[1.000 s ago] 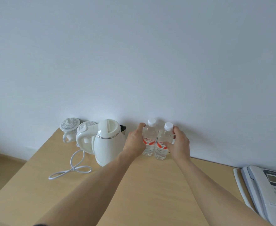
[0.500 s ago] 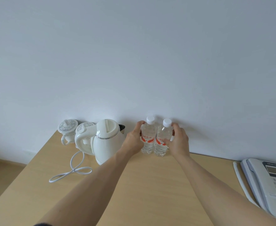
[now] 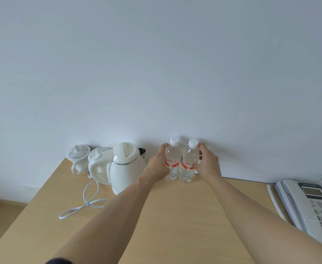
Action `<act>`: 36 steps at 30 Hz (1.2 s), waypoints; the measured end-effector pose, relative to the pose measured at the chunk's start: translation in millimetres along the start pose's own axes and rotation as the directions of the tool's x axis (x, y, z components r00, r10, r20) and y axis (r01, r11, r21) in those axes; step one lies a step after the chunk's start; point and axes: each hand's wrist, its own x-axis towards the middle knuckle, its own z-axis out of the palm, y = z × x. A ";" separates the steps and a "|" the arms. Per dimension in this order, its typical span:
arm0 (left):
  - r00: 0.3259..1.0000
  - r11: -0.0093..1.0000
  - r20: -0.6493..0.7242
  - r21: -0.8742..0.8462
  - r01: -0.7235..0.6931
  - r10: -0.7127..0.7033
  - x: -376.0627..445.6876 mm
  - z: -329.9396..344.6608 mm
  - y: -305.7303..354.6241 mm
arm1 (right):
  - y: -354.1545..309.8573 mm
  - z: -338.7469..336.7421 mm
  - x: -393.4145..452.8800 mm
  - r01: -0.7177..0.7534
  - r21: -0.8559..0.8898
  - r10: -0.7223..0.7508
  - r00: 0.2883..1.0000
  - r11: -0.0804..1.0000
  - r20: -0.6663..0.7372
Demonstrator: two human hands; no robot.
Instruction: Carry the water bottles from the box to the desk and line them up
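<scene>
Curling round a bottle each, the left hand (image 3: 157, 164) grips the left bottle (image 3: 172, 161) and the right hand (image 3: 207, 164) the right bottle (image 3: 189, 163); both now stand touching, nearer the wall on the desk (image 3: 175, 216), beside the kettle (image 3: 126, 166). Lining up looks nearly finished.

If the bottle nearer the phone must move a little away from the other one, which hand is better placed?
The right hand. It already grips the right bottle, on the phone side. The left hand grips the left bottle, beside the kettle, and would have to reach across.
</scene>
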 end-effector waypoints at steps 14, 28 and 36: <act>0.886 0.912 -0.340 0.367 -0.183 0.315 11.2 -52.5 41.3 | 3.6 -40.2 -8.8 -0.100 -0.103 0.095 0.994 0.990 -0.052; 0.847 0.702 0.028 0.545 -0.458 0.531 3.4 21.6 144.2 | 28.0 -117.1 -72.8 -0.286 -0.340 0.225 0.952 0.896 -0.207; 0.758 0.543 0.345 0.540 -0.643 0.553 -40.0 129.2 192.1 | 93.2 -181.8 -158.1 -0.444 -0.495 0.372 0.896 0.747 -0.242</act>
